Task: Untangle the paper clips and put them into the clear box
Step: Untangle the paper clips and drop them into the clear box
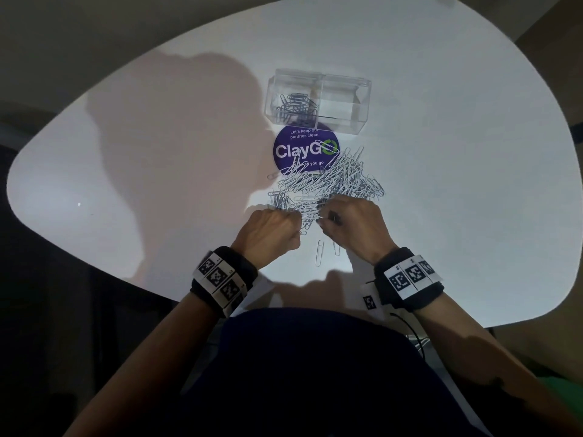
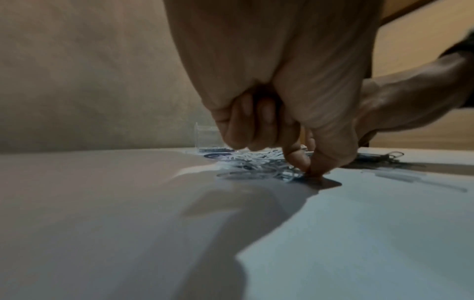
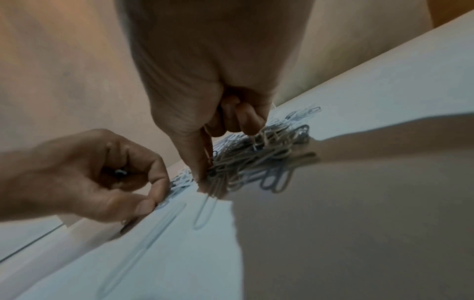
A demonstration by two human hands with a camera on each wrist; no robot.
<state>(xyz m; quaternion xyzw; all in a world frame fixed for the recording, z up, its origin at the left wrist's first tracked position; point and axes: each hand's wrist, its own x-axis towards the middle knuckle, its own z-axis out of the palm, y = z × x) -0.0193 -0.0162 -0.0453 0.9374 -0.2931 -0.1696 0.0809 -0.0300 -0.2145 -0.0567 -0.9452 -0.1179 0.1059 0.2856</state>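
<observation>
A tangled pile of silver paper clips (image 1: 328,184) lies mid-table, in front of the clear box (image 1: 317,100). The box's left compartment holds several clips (image 1: 296,107); its right one looks bare. Both hands work at the pile's near edge. My left hand (image 1: 295,216) is curled, thumb and forefinger pinching clips against the table (image 2: 310,170). My right hand (image 1: 323,216) pinches clips at the pile's edge (image 3: 205,178), its other fingers curled above the pile (image 3: 256,158). In the right wrist view the left hand (image 3: 153,201) shows at the left, with something shiny in its palm.
A round purple "ClayGo" sticker (image 1: 306,149) lies partly under the pile and the box. Two loose clips (image 1: 319,252) lie near my wrists. The white table (image 1: 457,152) has rounded edges; its near edge is by my body. A cable (image 1: 410,329) hangs at the right.
</observation>
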